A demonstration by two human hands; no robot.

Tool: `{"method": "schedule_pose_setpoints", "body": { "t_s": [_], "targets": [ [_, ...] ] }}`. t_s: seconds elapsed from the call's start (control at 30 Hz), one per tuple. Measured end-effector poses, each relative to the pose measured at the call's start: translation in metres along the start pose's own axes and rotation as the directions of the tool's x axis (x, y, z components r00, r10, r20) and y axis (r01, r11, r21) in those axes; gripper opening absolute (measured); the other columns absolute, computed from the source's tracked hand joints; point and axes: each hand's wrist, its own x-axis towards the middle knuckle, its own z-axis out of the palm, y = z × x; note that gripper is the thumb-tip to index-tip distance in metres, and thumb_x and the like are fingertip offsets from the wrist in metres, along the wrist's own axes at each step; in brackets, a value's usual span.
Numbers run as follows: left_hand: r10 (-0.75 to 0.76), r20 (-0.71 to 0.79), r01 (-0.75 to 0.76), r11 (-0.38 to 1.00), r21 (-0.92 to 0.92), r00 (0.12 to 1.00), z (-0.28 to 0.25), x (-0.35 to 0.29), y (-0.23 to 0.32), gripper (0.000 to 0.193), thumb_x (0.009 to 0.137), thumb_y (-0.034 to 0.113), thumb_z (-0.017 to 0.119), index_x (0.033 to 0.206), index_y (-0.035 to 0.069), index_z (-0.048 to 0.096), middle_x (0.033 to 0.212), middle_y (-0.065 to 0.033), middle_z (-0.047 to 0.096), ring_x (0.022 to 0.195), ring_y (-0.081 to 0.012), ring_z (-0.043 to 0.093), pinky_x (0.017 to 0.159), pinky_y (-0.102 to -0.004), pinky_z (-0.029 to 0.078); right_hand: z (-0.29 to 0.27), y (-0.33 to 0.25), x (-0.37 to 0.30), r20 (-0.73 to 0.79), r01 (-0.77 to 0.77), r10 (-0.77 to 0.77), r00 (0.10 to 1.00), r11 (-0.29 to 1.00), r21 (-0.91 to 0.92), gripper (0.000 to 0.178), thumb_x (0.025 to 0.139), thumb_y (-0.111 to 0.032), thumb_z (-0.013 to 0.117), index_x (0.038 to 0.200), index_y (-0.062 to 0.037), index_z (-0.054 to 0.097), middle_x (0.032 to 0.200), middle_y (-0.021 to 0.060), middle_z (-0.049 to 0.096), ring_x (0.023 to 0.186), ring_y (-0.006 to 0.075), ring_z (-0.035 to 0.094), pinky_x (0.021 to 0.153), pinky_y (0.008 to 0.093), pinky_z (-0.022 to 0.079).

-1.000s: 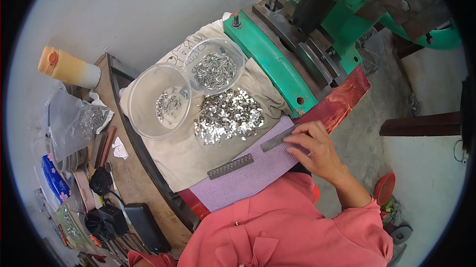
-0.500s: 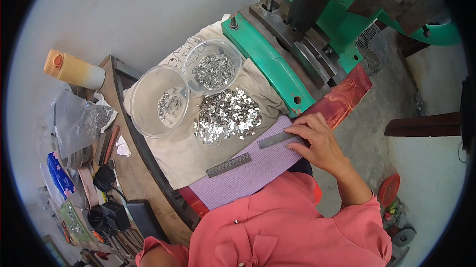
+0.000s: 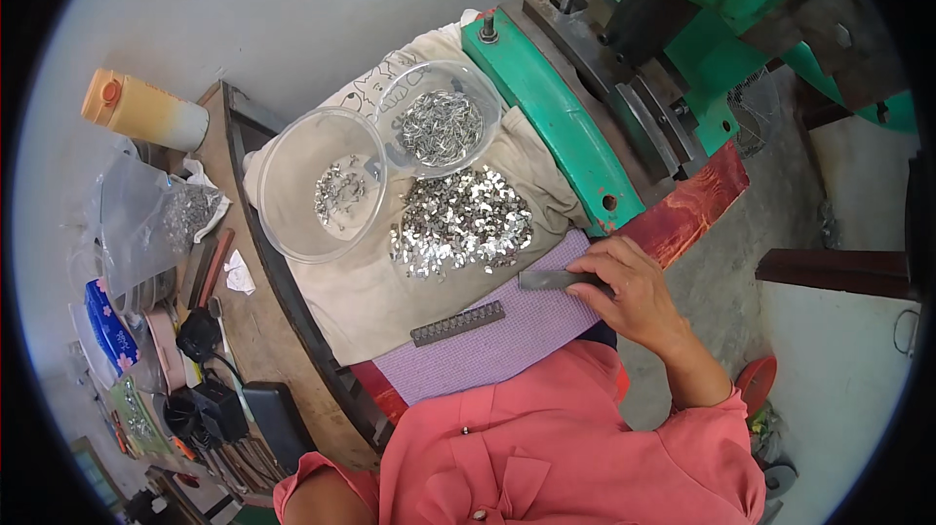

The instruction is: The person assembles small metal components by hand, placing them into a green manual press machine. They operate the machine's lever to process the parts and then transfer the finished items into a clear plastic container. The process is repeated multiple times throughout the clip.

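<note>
My right hand is closed round the right end of a flat dark grey metal bar, thumb below and fingers above. The bar is over a purple textured mat; whether it touches the mat I cannot tell. A notched metal strip lies on the mat, left of the bar. Beyond the mat, a pile of small shiny metal pieces rests on a beige cloth. Of my left arm only the upper part shows at the lower edge; the left hand is out of view.
Two clear plastic tubs, one with few metal bits and one fuller, stand behind the pile. A green press occupies the far right. On the left, a wooden table carries tools, plastic bags and a yellow-and-white bottle.
The right hand now grips the bar with fingers more curled, its near end raised or turned slightly. The whole view has shifted a little; the notched strip stays on the mat.
</note>
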Motion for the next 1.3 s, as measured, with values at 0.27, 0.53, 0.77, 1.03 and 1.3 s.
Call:
{"method": "schedule_pose_setpoints", "body": {
  "t_s": [0.27, 0.53, 0.77, 1.03, 1.3],
  "targets": [
    [0.127, 0.317, -0.112, 0.992, -0.065, 0.94, 0.019, -0.023, 0.02, 0.024, 0.095, 0.028, 0.065, 0.101, 0.006, 0.072, 0.095, -0.0129, 0.072, 0.085, -0.0295, 0.07, 0.071, -0.0391, 0.056, 0.006, -0.018, 0.007, 0.011, 0.046, -0.048, 0.999, 0.993, 0.11, 0.027, 0.075, -0.013, 0.083, 0.099, -0.0056, 0.071, 0.093, 0.0081, 0.064, 0.083, 0.027, 0.061, 0.072, 0.0367, 0.05],
    [-0.135, -0.255, 0.141, 0.99, 0.005, 0.958, -0.064, 0.0, 0.025, 0.012, 0.091, 0.01, 0.071, 0.084, 0.0, 0.068, 0.086, -0.0119, 0.066, 0.075, -0.0247, 0.066, 0.066, -0.0331, 0.052, 0.028, -0.037, 0.019, 0.05, 0.171, -0.178, 0.983, 0.977, 0.128, 0.033, 0.071, -0.01, 0.085, 0.1, -0.0057, 0.071, 0.093, 0.0062, 0.063, 0.08, 0.0256, 0.061, 0.065, 0.0357, 0.051],
    [-0.095, -0.989, 0.74, 0.672, 0.023, 0.117, -0.051, -0.032, -0.027, 0.014, 0.091, 0.008, 0.071, 0.084, 0.0, 0.063, 0.079, -0.0069, 0.06, 0.064, -0.0128, 0.059, 0.058, -0.0282, 0.046, 0.045, -0.057, 0.035, 0.103, 0.276, -0.29, 0.952, 0.952, 0.129, 0.032, 0.073, -0.011, 0.083, 0.101, -0.0061, 0.07, 0.094, 0.0054, 0.061, 0.079, 0.0234, 0.06, 0.064, 0.0345, 0.051],
    [0.007, -0.971, 0.885, 0.409, 0.221, 0.239, -0.067, -0.015, -0.035, 0.018, 0.095, 0.015, 0.069, 0.086, 0.002, 0.06, 0.083, -0.0116, 0.058, 0.064, -0.0246, 0.063, 0.058, -0.0343, 0.049, 0.057, -0.065, 0.041, 0.124, 0.277, -0.29, 0.949, 0.954, 0.111, 0.031, 0.072, -0.013, 0.086, 0.099, -0.0085, 0.071, 0.092, 0.0039, 0.062, 0.075, 0.0224, 0.059, 0.062, 0.0331, 0.05],
    [-0.014, -0.948, 0.904, 0.305, 0.3, 0.319, -0.065, -0.017, -0.039, 0.015, 0.089, 0.014, 0.072, 0.085, 0.005, 0.061, 0.081, -0.0089, 0.055, 0.062, -0.0284, 0.06, 0.055, -0.0394, 0.047, 0.06, -0.067, 0.041, 0.15, 0.274, -0.286, 0.946, 0.957, 0.096, 0.031, 0.072, -0.014, 0.085, 0.099, -0.0094, 0.071, 0.092, 0.003, 0.061, 0.077, 0.0217, 0.059, 0.062, 0.0322, 0.05]
  ]
}}
